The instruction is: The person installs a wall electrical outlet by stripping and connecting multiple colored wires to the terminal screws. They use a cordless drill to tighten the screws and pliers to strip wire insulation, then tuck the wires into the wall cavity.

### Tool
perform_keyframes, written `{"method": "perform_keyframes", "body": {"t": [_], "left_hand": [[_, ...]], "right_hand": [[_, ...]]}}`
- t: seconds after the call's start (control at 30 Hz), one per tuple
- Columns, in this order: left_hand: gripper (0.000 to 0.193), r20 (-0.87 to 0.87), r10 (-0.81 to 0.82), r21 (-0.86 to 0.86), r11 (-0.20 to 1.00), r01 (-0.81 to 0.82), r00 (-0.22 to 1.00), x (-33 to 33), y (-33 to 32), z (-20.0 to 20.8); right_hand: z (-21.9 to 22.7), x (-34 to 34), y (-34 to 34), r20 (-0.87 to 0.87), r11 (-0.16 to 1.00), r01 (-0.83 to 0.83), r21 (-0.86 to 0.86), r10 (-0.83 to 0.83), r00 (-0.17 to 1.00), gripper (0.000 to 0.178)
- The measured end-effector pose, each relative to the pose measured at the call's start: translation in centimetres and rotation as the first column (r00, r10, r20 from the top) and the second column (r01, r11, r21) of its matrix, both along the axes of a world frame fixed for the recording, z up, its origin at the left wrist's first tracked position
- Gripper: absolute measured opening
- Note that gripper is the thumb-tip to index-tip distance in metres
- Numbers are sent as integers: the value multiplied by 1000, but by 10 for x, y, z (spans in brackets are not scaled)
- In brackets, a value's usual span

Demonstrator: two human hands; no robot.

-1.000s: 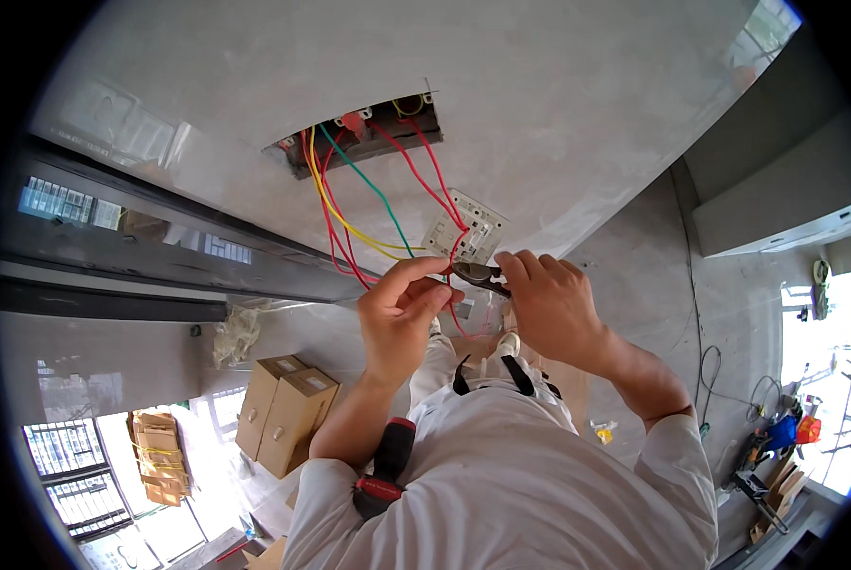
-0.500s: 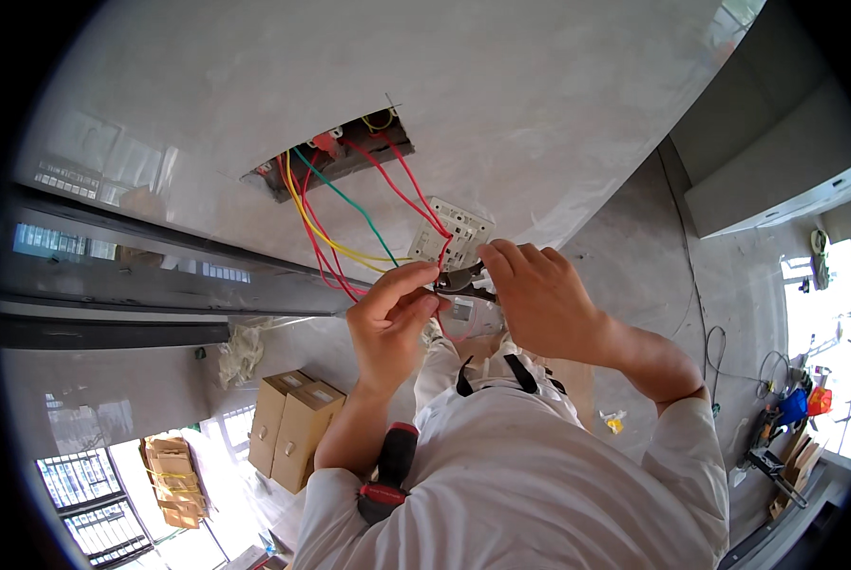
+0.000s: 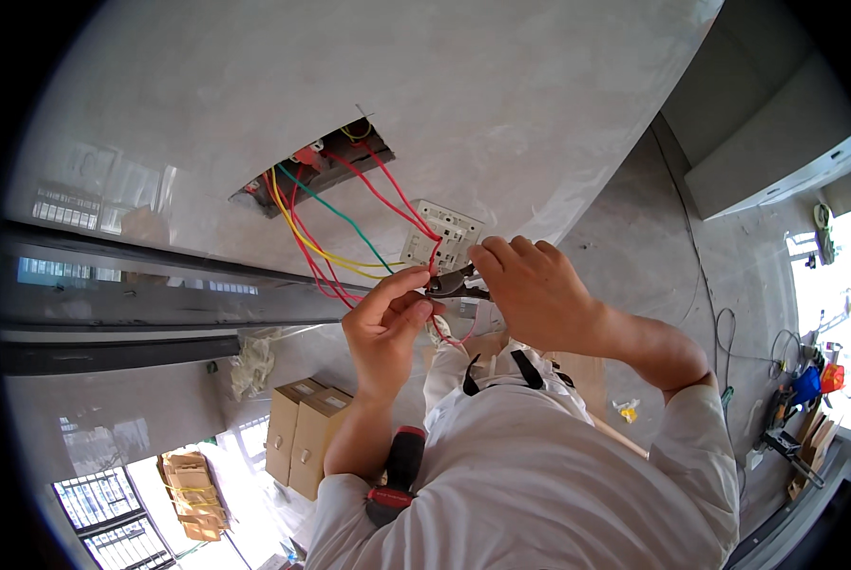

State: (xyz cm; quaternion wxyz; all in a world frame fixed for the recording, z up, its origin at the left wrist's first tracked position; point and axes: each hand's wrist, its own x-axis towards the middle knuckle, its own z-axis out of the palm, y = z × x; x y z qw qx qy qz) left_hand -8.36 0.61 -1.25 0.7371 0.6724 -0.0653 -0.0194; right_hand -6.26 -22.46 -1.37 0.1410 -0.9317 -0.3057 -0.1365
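My left hand (image 3: 380, 337) is closed, pinching a red wire (image 3: 434, 256) between thumb and fingertips. My right hand (image 3: 544, 299) is wrapped round dark-jawed pliers (image 3: 452, 282), whose jaws meet the red wire right by my left fingertips. Just beyond the pliers hangs a white switch panel (image 3: 458, 226), its back toward me, with red wires joined to it. Red, yellow and green wires (image 3: 342, 211) come out of a long recessed wall box (image 3: 335, 171) and run down to my left hand. Their ends are hidden behind my fingers.
A red-and-black power tool (image 3: 402, 465) sits against my left side. Cardboard boxes (image 3: 308, 432) stand on the floor at lower left. A dark ledge (image 3: 159, 249) juts out at left. A cable (image 3: 696, 242) crosses the floor at right, near tools and a blue bucket (image 3: 805, 385).
The view has shifted slightly, so the wall box appears a little farther left. Both hands keep their grip, with the pliers still at the red wire.
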Motion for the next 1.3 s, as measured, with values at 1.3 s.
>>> {"method": "perform_keyframes", "body": {"t": [1.3], "left_hand": [[21,421,-570,704,696,142,706,69,-4,46]], "right_hand": [[-6,13,-11,-523,607,419,675,-6,852,28]]}}
